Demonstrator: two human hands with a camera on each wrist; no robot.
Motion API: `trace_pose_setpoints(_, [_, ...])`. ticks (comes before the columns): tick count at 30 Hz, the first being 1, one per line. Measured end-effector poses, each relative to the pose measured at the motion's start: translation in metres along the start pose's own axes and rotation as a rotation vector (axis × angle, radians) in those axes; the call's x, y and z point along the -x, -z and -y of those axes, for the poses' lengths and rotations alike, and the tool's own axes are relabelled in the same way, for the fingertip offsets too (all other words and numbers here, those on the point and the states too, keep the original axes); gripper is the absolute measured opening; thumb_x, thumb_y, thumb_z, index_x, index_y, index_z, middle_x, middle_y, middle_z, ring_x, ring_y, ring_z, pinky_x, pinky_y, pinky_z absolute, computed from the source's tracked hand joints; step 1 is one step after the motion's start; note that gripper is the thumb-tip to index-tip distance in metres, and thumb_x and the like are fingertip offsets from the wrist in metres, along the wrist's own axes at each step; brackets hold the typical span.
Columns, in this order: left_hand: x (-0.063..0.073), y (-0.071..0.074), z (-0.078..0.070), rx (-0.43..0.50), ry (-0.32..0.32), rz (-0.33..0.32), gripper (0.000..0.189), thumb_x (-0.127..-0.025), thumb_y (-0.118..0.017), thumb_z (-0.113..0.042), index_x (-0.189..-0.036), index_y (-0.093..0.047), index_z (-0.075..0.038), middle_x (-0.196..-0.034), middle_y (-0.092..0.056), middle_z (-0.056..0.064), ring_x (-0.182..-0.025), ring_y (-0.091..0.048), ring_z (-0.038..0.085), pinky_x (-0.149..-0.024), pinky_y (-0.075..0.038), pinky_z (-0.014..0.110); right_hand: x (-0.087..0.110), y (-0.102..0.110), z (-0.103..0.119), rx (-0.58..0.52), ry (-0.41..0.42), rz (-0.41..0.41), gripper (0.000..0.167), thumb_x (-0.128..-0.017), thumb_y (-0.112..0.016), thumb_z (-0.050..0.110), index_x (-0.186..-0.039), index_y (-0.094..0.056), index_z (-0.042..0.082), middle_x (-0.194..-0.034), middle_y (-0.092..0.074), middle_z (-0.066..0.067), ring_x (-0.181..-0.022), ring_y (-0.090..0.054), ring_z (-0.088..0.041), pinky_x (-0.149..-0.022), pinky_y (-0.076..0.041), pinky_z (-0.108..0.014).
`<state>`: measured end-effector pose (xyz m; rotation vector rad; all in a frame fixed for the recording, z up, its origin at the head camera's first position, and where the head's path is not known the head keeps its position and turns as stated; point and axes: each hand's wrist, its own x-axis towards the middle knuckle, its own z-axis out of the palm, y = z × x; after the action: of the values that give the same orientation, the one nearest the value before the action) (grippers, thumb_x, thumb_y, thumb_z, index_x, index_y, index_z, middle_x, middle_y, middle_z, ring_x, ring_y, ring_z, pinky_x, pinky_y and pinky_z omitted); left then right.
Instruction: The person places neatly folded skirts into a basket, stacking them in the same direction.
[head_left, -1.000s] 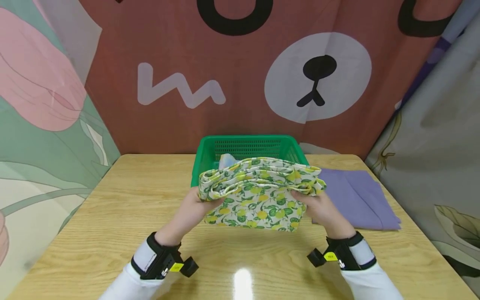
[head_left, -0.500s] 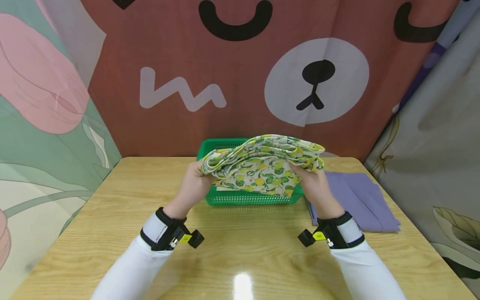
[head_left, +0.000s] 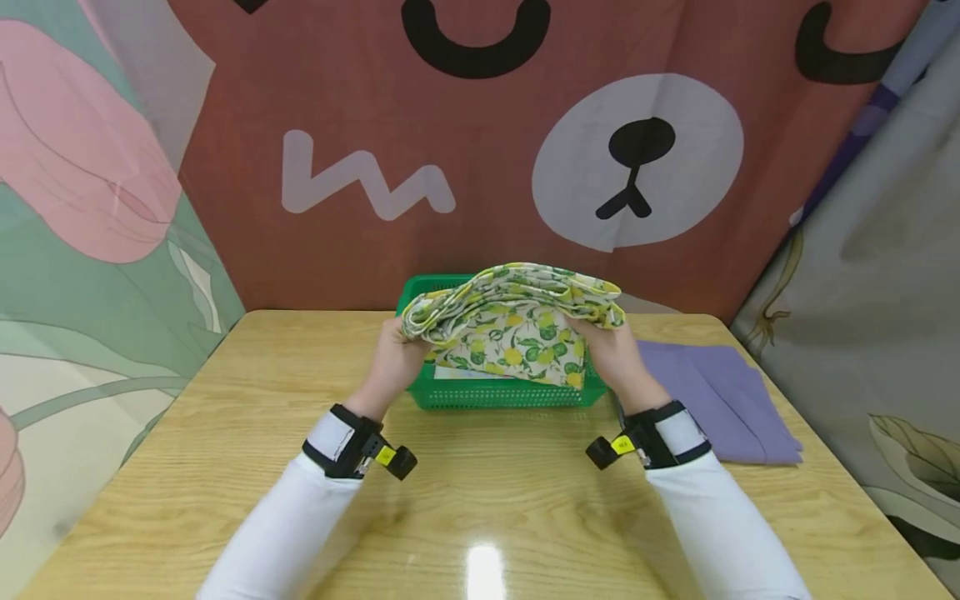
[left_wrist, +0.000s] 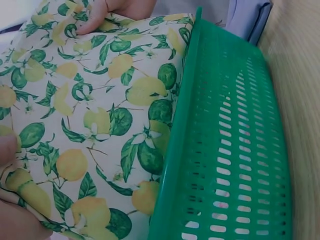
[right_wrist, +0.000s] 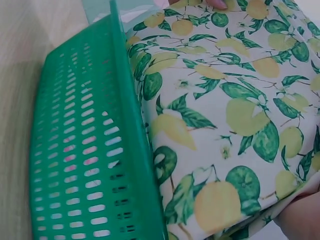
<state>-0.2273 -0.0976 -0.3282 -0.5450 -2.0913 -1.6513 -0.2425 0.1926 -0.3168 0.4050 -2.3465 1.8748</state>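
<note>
Evidently the lemon-print cloth [head_left: 517,337] is a thick folded bundle, and it needs both ends supported: the left hand [head_left: 399,357] pinches one end and the right hand [head_left: 615,358] the other, each with its fingers closed on the fabric. In the left wrist view a thumb [left_wrist: 95,20] lies against the printed face; most other fingers are hidden behind the cloth. Holding it at opposite ends probably stops the loose layers from fanning apart, since the many folds bow upward between the hands while a flatter panel slopes down toward the person. The bundle is over the mouth of the green basket [head_left: 502,398], its lower edge running along the inner side of the near rim, as both wrist views show; whether it rests on what lies beneath, I cannot tell. Something pale [head_left: 468,373] shows inside the basket below the cloth, too covered to identify. The basket sits toward the far edge of the table [head_left: 480,492], in easy reach of both arms. Near its right side, a purple cloth [head_left: 716,404] lies folded flat, presumably set aside so it doesn't crowd the basket.
</note>
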Motion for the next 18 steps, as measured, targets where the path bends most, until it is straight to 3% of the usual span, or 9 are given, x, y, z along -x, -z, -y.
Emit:
trace_pose_setpoints(5, [-0.006, 0.001, 0.004, -0.002, 0.042, -0.005, 0.028, -0.093, -0.056, 0.019, -0.117, -0.071, 0.018, -0.117, -0.072, 0.035, -0.093, -0.058, -0.009, -0.085, -0.051, 0.018, -0.011, -0.001, 0.000, -0.001, -0.008, -0.003, 0.049, -0.112, -0.054, 0.015, -0.160, -0.047, 0.004, -0.152, -0.054, -0.023, -0.107, -0.064, 0.005, -0.098, -0.055, -0.020])
trace_pose_setpoints(9, [-0.010, 0.000, 0.010, -0.010, 0.069, -0.003, 0.031, -0.094, -0.055, 0.019, -0.120, -0.071, 0.017, -0.120, -0.072, 0.034, -0.093, -0.057, -0.008, -0.084, -0.049, 0.017, -0.017, -0.001, -0.005, -0.002, -0.039, -0.007, 0.050, -0.112, -0.054, 0.013, -0.161, -0.046, 0.004, -0.157, -0.051, -0.023, -0.126, -0.063, -0.015, -0.112, -0.051, -0.035])
trace_pose_setpoints(12, [-0.012, -0.002, 0.013, -0.003, 0.068, 0.004, 0.032, -0.093, -0.055, 0.021, -0.121, -0.071, 0.017, -0.121, -0.072, 0.034, -0.094, -0.058, -0.007, -0.084, -0.050, 0.017, -0.020, -0.002, -0.009, -0.031, -0.041, -0.002, 0.052, -0.112, -0.053, 0.011, -0.163, -0.042, 0.003, -0.163, -0.045, -0.022, -0.143, -0.051, -0.031, -0.123, -0.041, -0.047])
trace_pose_setpoints(15, [-0.012, -0.005, 0.016, -0.007, 0.087, 0.013, 0.030, -0.093, -0.057, 0.020, -0.119, -0.071, 0.017, -0.119, -0.072, 0.034, -0.093, -0.060, -0.003, -0.081, -0.050, 0.017, -0.022, -0.002, -0.013, -0.059, -0.044, 0.009, 0.053, -0.112, -0.051, 0.009, -0.163, -0.040, 0.002, -0.163, -0.045, -0.022, -0.142, -0.052, -0.028, -0.123, -0.040, -0.047])
trace_pose_setpoints(17, [-0.013, -0.006, 0.016, -0.024, 0.124, 0.021, 0.029, -0.094, -0.059, 0.019, -0.120, -0.070, 0.017, -0.118, -0.072, 0.033, -0.092, -0.062, 0.005, -0.080, -0.050, 0.021, -0.023, -0.001, -0.014, -0.060, -0.062, 0.008, 0.048, -0.113, -0.050, 0.010, -0.160, -0.044, 0.003, -0.154, -0.051, -0.018, -0.130, -0.057, -0.017, -0.116, -0.046, -0.039])
trace_pose_setpoints(18, [-0.013, -0.007, 0.015, -0.037, 0.150, 0.030, 0.029, -0.095, -0.060, 0.016, -0.122, -0.070, 0.017, -0.121, -0.072, 0.033, -0.094, -0.064, 0.011, -0.082, -0.051, 0.024, -0.024, -0.001, -0.015, -0.057, -0.079, 0.010, 0.039, -0.113, -0.050, 0.012, -0.151, -0.051, 0.001, -0.143, -0.055, -0.016, -0.120, -0.057, -0.011, -0.109, -0.048, -0.033])
